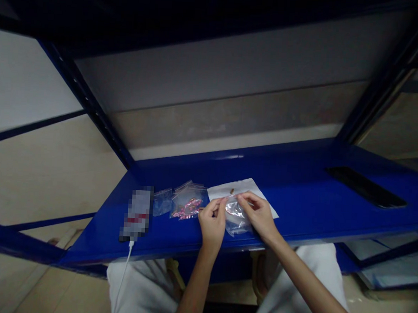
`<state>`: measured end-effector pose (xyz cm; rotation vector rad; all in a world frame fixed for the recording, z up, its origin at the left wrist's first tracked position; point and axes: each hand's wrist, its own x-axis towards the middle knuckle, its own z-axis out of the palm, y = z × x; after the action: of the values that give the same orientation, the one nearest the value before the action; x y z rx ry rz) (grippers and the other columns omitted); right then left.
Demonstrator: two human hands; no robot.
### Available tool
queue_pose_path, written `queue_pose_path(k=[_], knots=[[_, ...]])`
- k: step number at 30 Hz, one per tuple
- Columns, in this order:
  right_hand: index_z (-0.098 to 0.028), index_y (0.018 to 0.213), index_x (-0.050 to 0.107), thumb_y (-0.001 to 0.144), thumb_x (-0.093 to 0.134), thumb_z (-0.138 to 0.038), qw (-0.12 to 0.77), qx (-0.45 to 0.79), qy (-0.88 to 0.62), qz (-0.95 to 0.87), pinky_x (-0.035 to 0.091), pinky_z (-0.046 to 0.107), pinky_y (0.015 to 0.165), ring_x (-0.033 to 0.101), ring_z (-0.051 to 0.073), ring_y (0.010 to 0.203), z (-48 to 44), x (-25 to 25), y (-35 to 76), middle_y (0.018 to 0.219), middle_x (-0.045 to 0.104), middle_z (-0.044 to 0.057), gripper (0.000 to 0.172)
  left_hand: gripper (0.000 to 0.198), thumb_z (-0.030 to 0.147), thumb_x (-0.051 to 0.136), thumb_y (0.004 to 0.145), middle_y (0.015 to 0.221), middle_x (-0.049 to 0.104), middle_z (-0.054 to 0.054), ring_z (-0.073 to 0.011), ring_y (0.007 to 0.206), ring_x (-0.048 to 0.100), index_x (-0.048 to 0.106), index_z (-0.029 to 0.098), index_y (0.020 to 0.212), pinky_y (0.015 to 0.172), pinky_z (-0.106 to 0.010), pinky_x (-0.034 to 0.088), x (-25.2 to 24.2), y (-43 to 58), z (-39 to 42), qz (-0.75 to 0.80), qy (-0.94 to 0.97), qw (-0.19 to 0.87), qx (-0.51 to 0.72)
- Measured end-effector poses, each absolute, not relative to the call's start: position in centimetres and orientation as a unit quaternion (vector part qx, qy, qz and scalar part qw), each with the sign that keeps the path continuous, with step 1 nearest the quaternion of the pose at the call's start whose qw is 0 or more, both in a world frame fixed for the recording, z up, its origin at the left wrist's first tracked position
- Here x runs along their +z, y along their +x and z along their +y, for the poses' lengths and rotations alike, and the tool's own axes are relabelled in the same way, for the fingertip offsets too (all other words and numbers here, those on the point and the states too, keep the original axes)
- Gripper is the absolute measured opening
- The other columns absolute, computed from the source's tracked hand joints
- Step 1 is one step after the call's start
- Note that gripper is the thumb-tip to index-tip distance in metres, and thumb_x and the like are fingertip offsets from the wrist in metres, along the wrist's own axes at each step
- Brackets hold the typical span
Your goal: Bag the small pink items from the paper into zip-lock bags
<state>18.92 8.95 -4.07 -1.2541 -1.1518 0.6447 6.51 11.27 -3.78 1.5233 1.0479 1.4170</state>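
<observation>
Between both hands hangs a clear plastic bag (239, 219), its top edge pinched at two points. My left hand (213, 222) is closed on the bag's left top corner, and my right hand (258, 214) grips the top edge further right. Under and behind the bag lies a sheet of white paper (251, 186). A small brownish piece (232, 191) rests on that paper, just beyond my fingertips; its kind is too small to tell. Left of my left hand are clear zip bags (189, 193) with small pink items (188, 208) inside.
Another clear bag (162, 201) lies further left, beside a blurred-out phone-like device (138, 213) with a white cable (125, 269) hanging over the edge. A black phone-like slab (366, 186) is at the right on the blue shelf (299, 180). Blue uprights (89, 103) frame the shelf.
</observation>
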Motion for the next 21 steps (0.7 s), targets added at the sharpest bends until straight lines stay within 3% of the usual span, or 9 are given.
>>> queue_pose_path(k=[8,21], knots=[[-0.017,0.072,0.06,0.081,0.053,-0.035,0.582,0.23,-0.568,-0.534,0.039,0.022,0.053,0.053,0.014,0.066,8.6,-3.8,18.42,0.072,0.057,0.002,0.021,0.028,0.035,0.05,0.082,0.056,0.059,-0.001,-0.0084,0.045,0.049,0.065,0.013,0.075,0.045,-0.018,0.037,-4.44,6.39,11.04,0.445,0.618,0.34,0.552],[-0.017,0.075,0.059,0.08,0.054,-0.041,0.601,0.257,-0.55,-0.519,0.042,0.024,0.055,0.052,0.015,0.065,8.85,-3.92,18.66,0.072,0.057,0.004,0.025,0.023,0.036,0.06,0.074,0.062,0.064,-0.002,-0.0124,0.052,0.059,0.064,0.014,0.077,0.045,-0.019,0.043,-4.36,6.89,11.43,0.391,0.564,0.469,0.556]])
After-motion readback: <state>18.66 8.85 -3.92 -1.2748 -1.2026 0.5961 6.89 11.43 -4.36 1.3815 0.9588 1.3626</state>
